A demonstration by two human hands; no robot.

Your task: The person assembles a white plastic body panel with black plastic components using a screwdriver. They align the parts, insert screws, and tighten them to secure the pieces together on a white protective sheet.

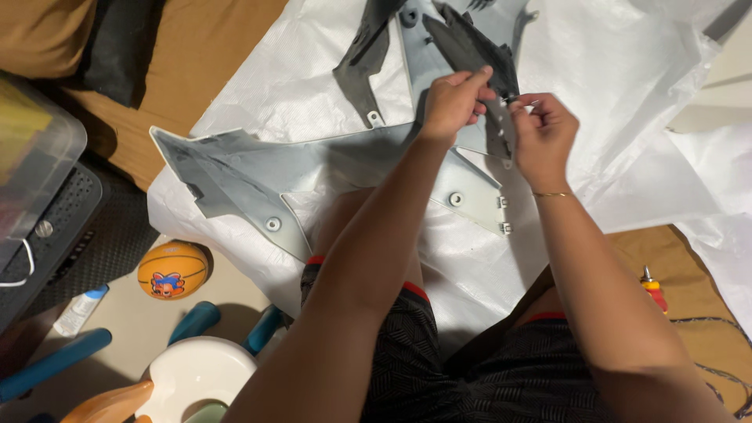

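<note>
Both hands work at the top end of a dark grey moulded plastic panel, which lies over a large pale grey plastic fairing on white sheeting. The left hand grips the panel's edge; the right hand pinches something tiny just beside it. That small piece could easily slip and vanish into the sheeting's folds.

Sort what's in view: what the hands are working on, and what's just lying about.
In hand: left hand and right hand gripping the dark panel; grey panel on the white sheet.

Lying about: small basketball, red screwdriver, clear bin, white tube.
</note>
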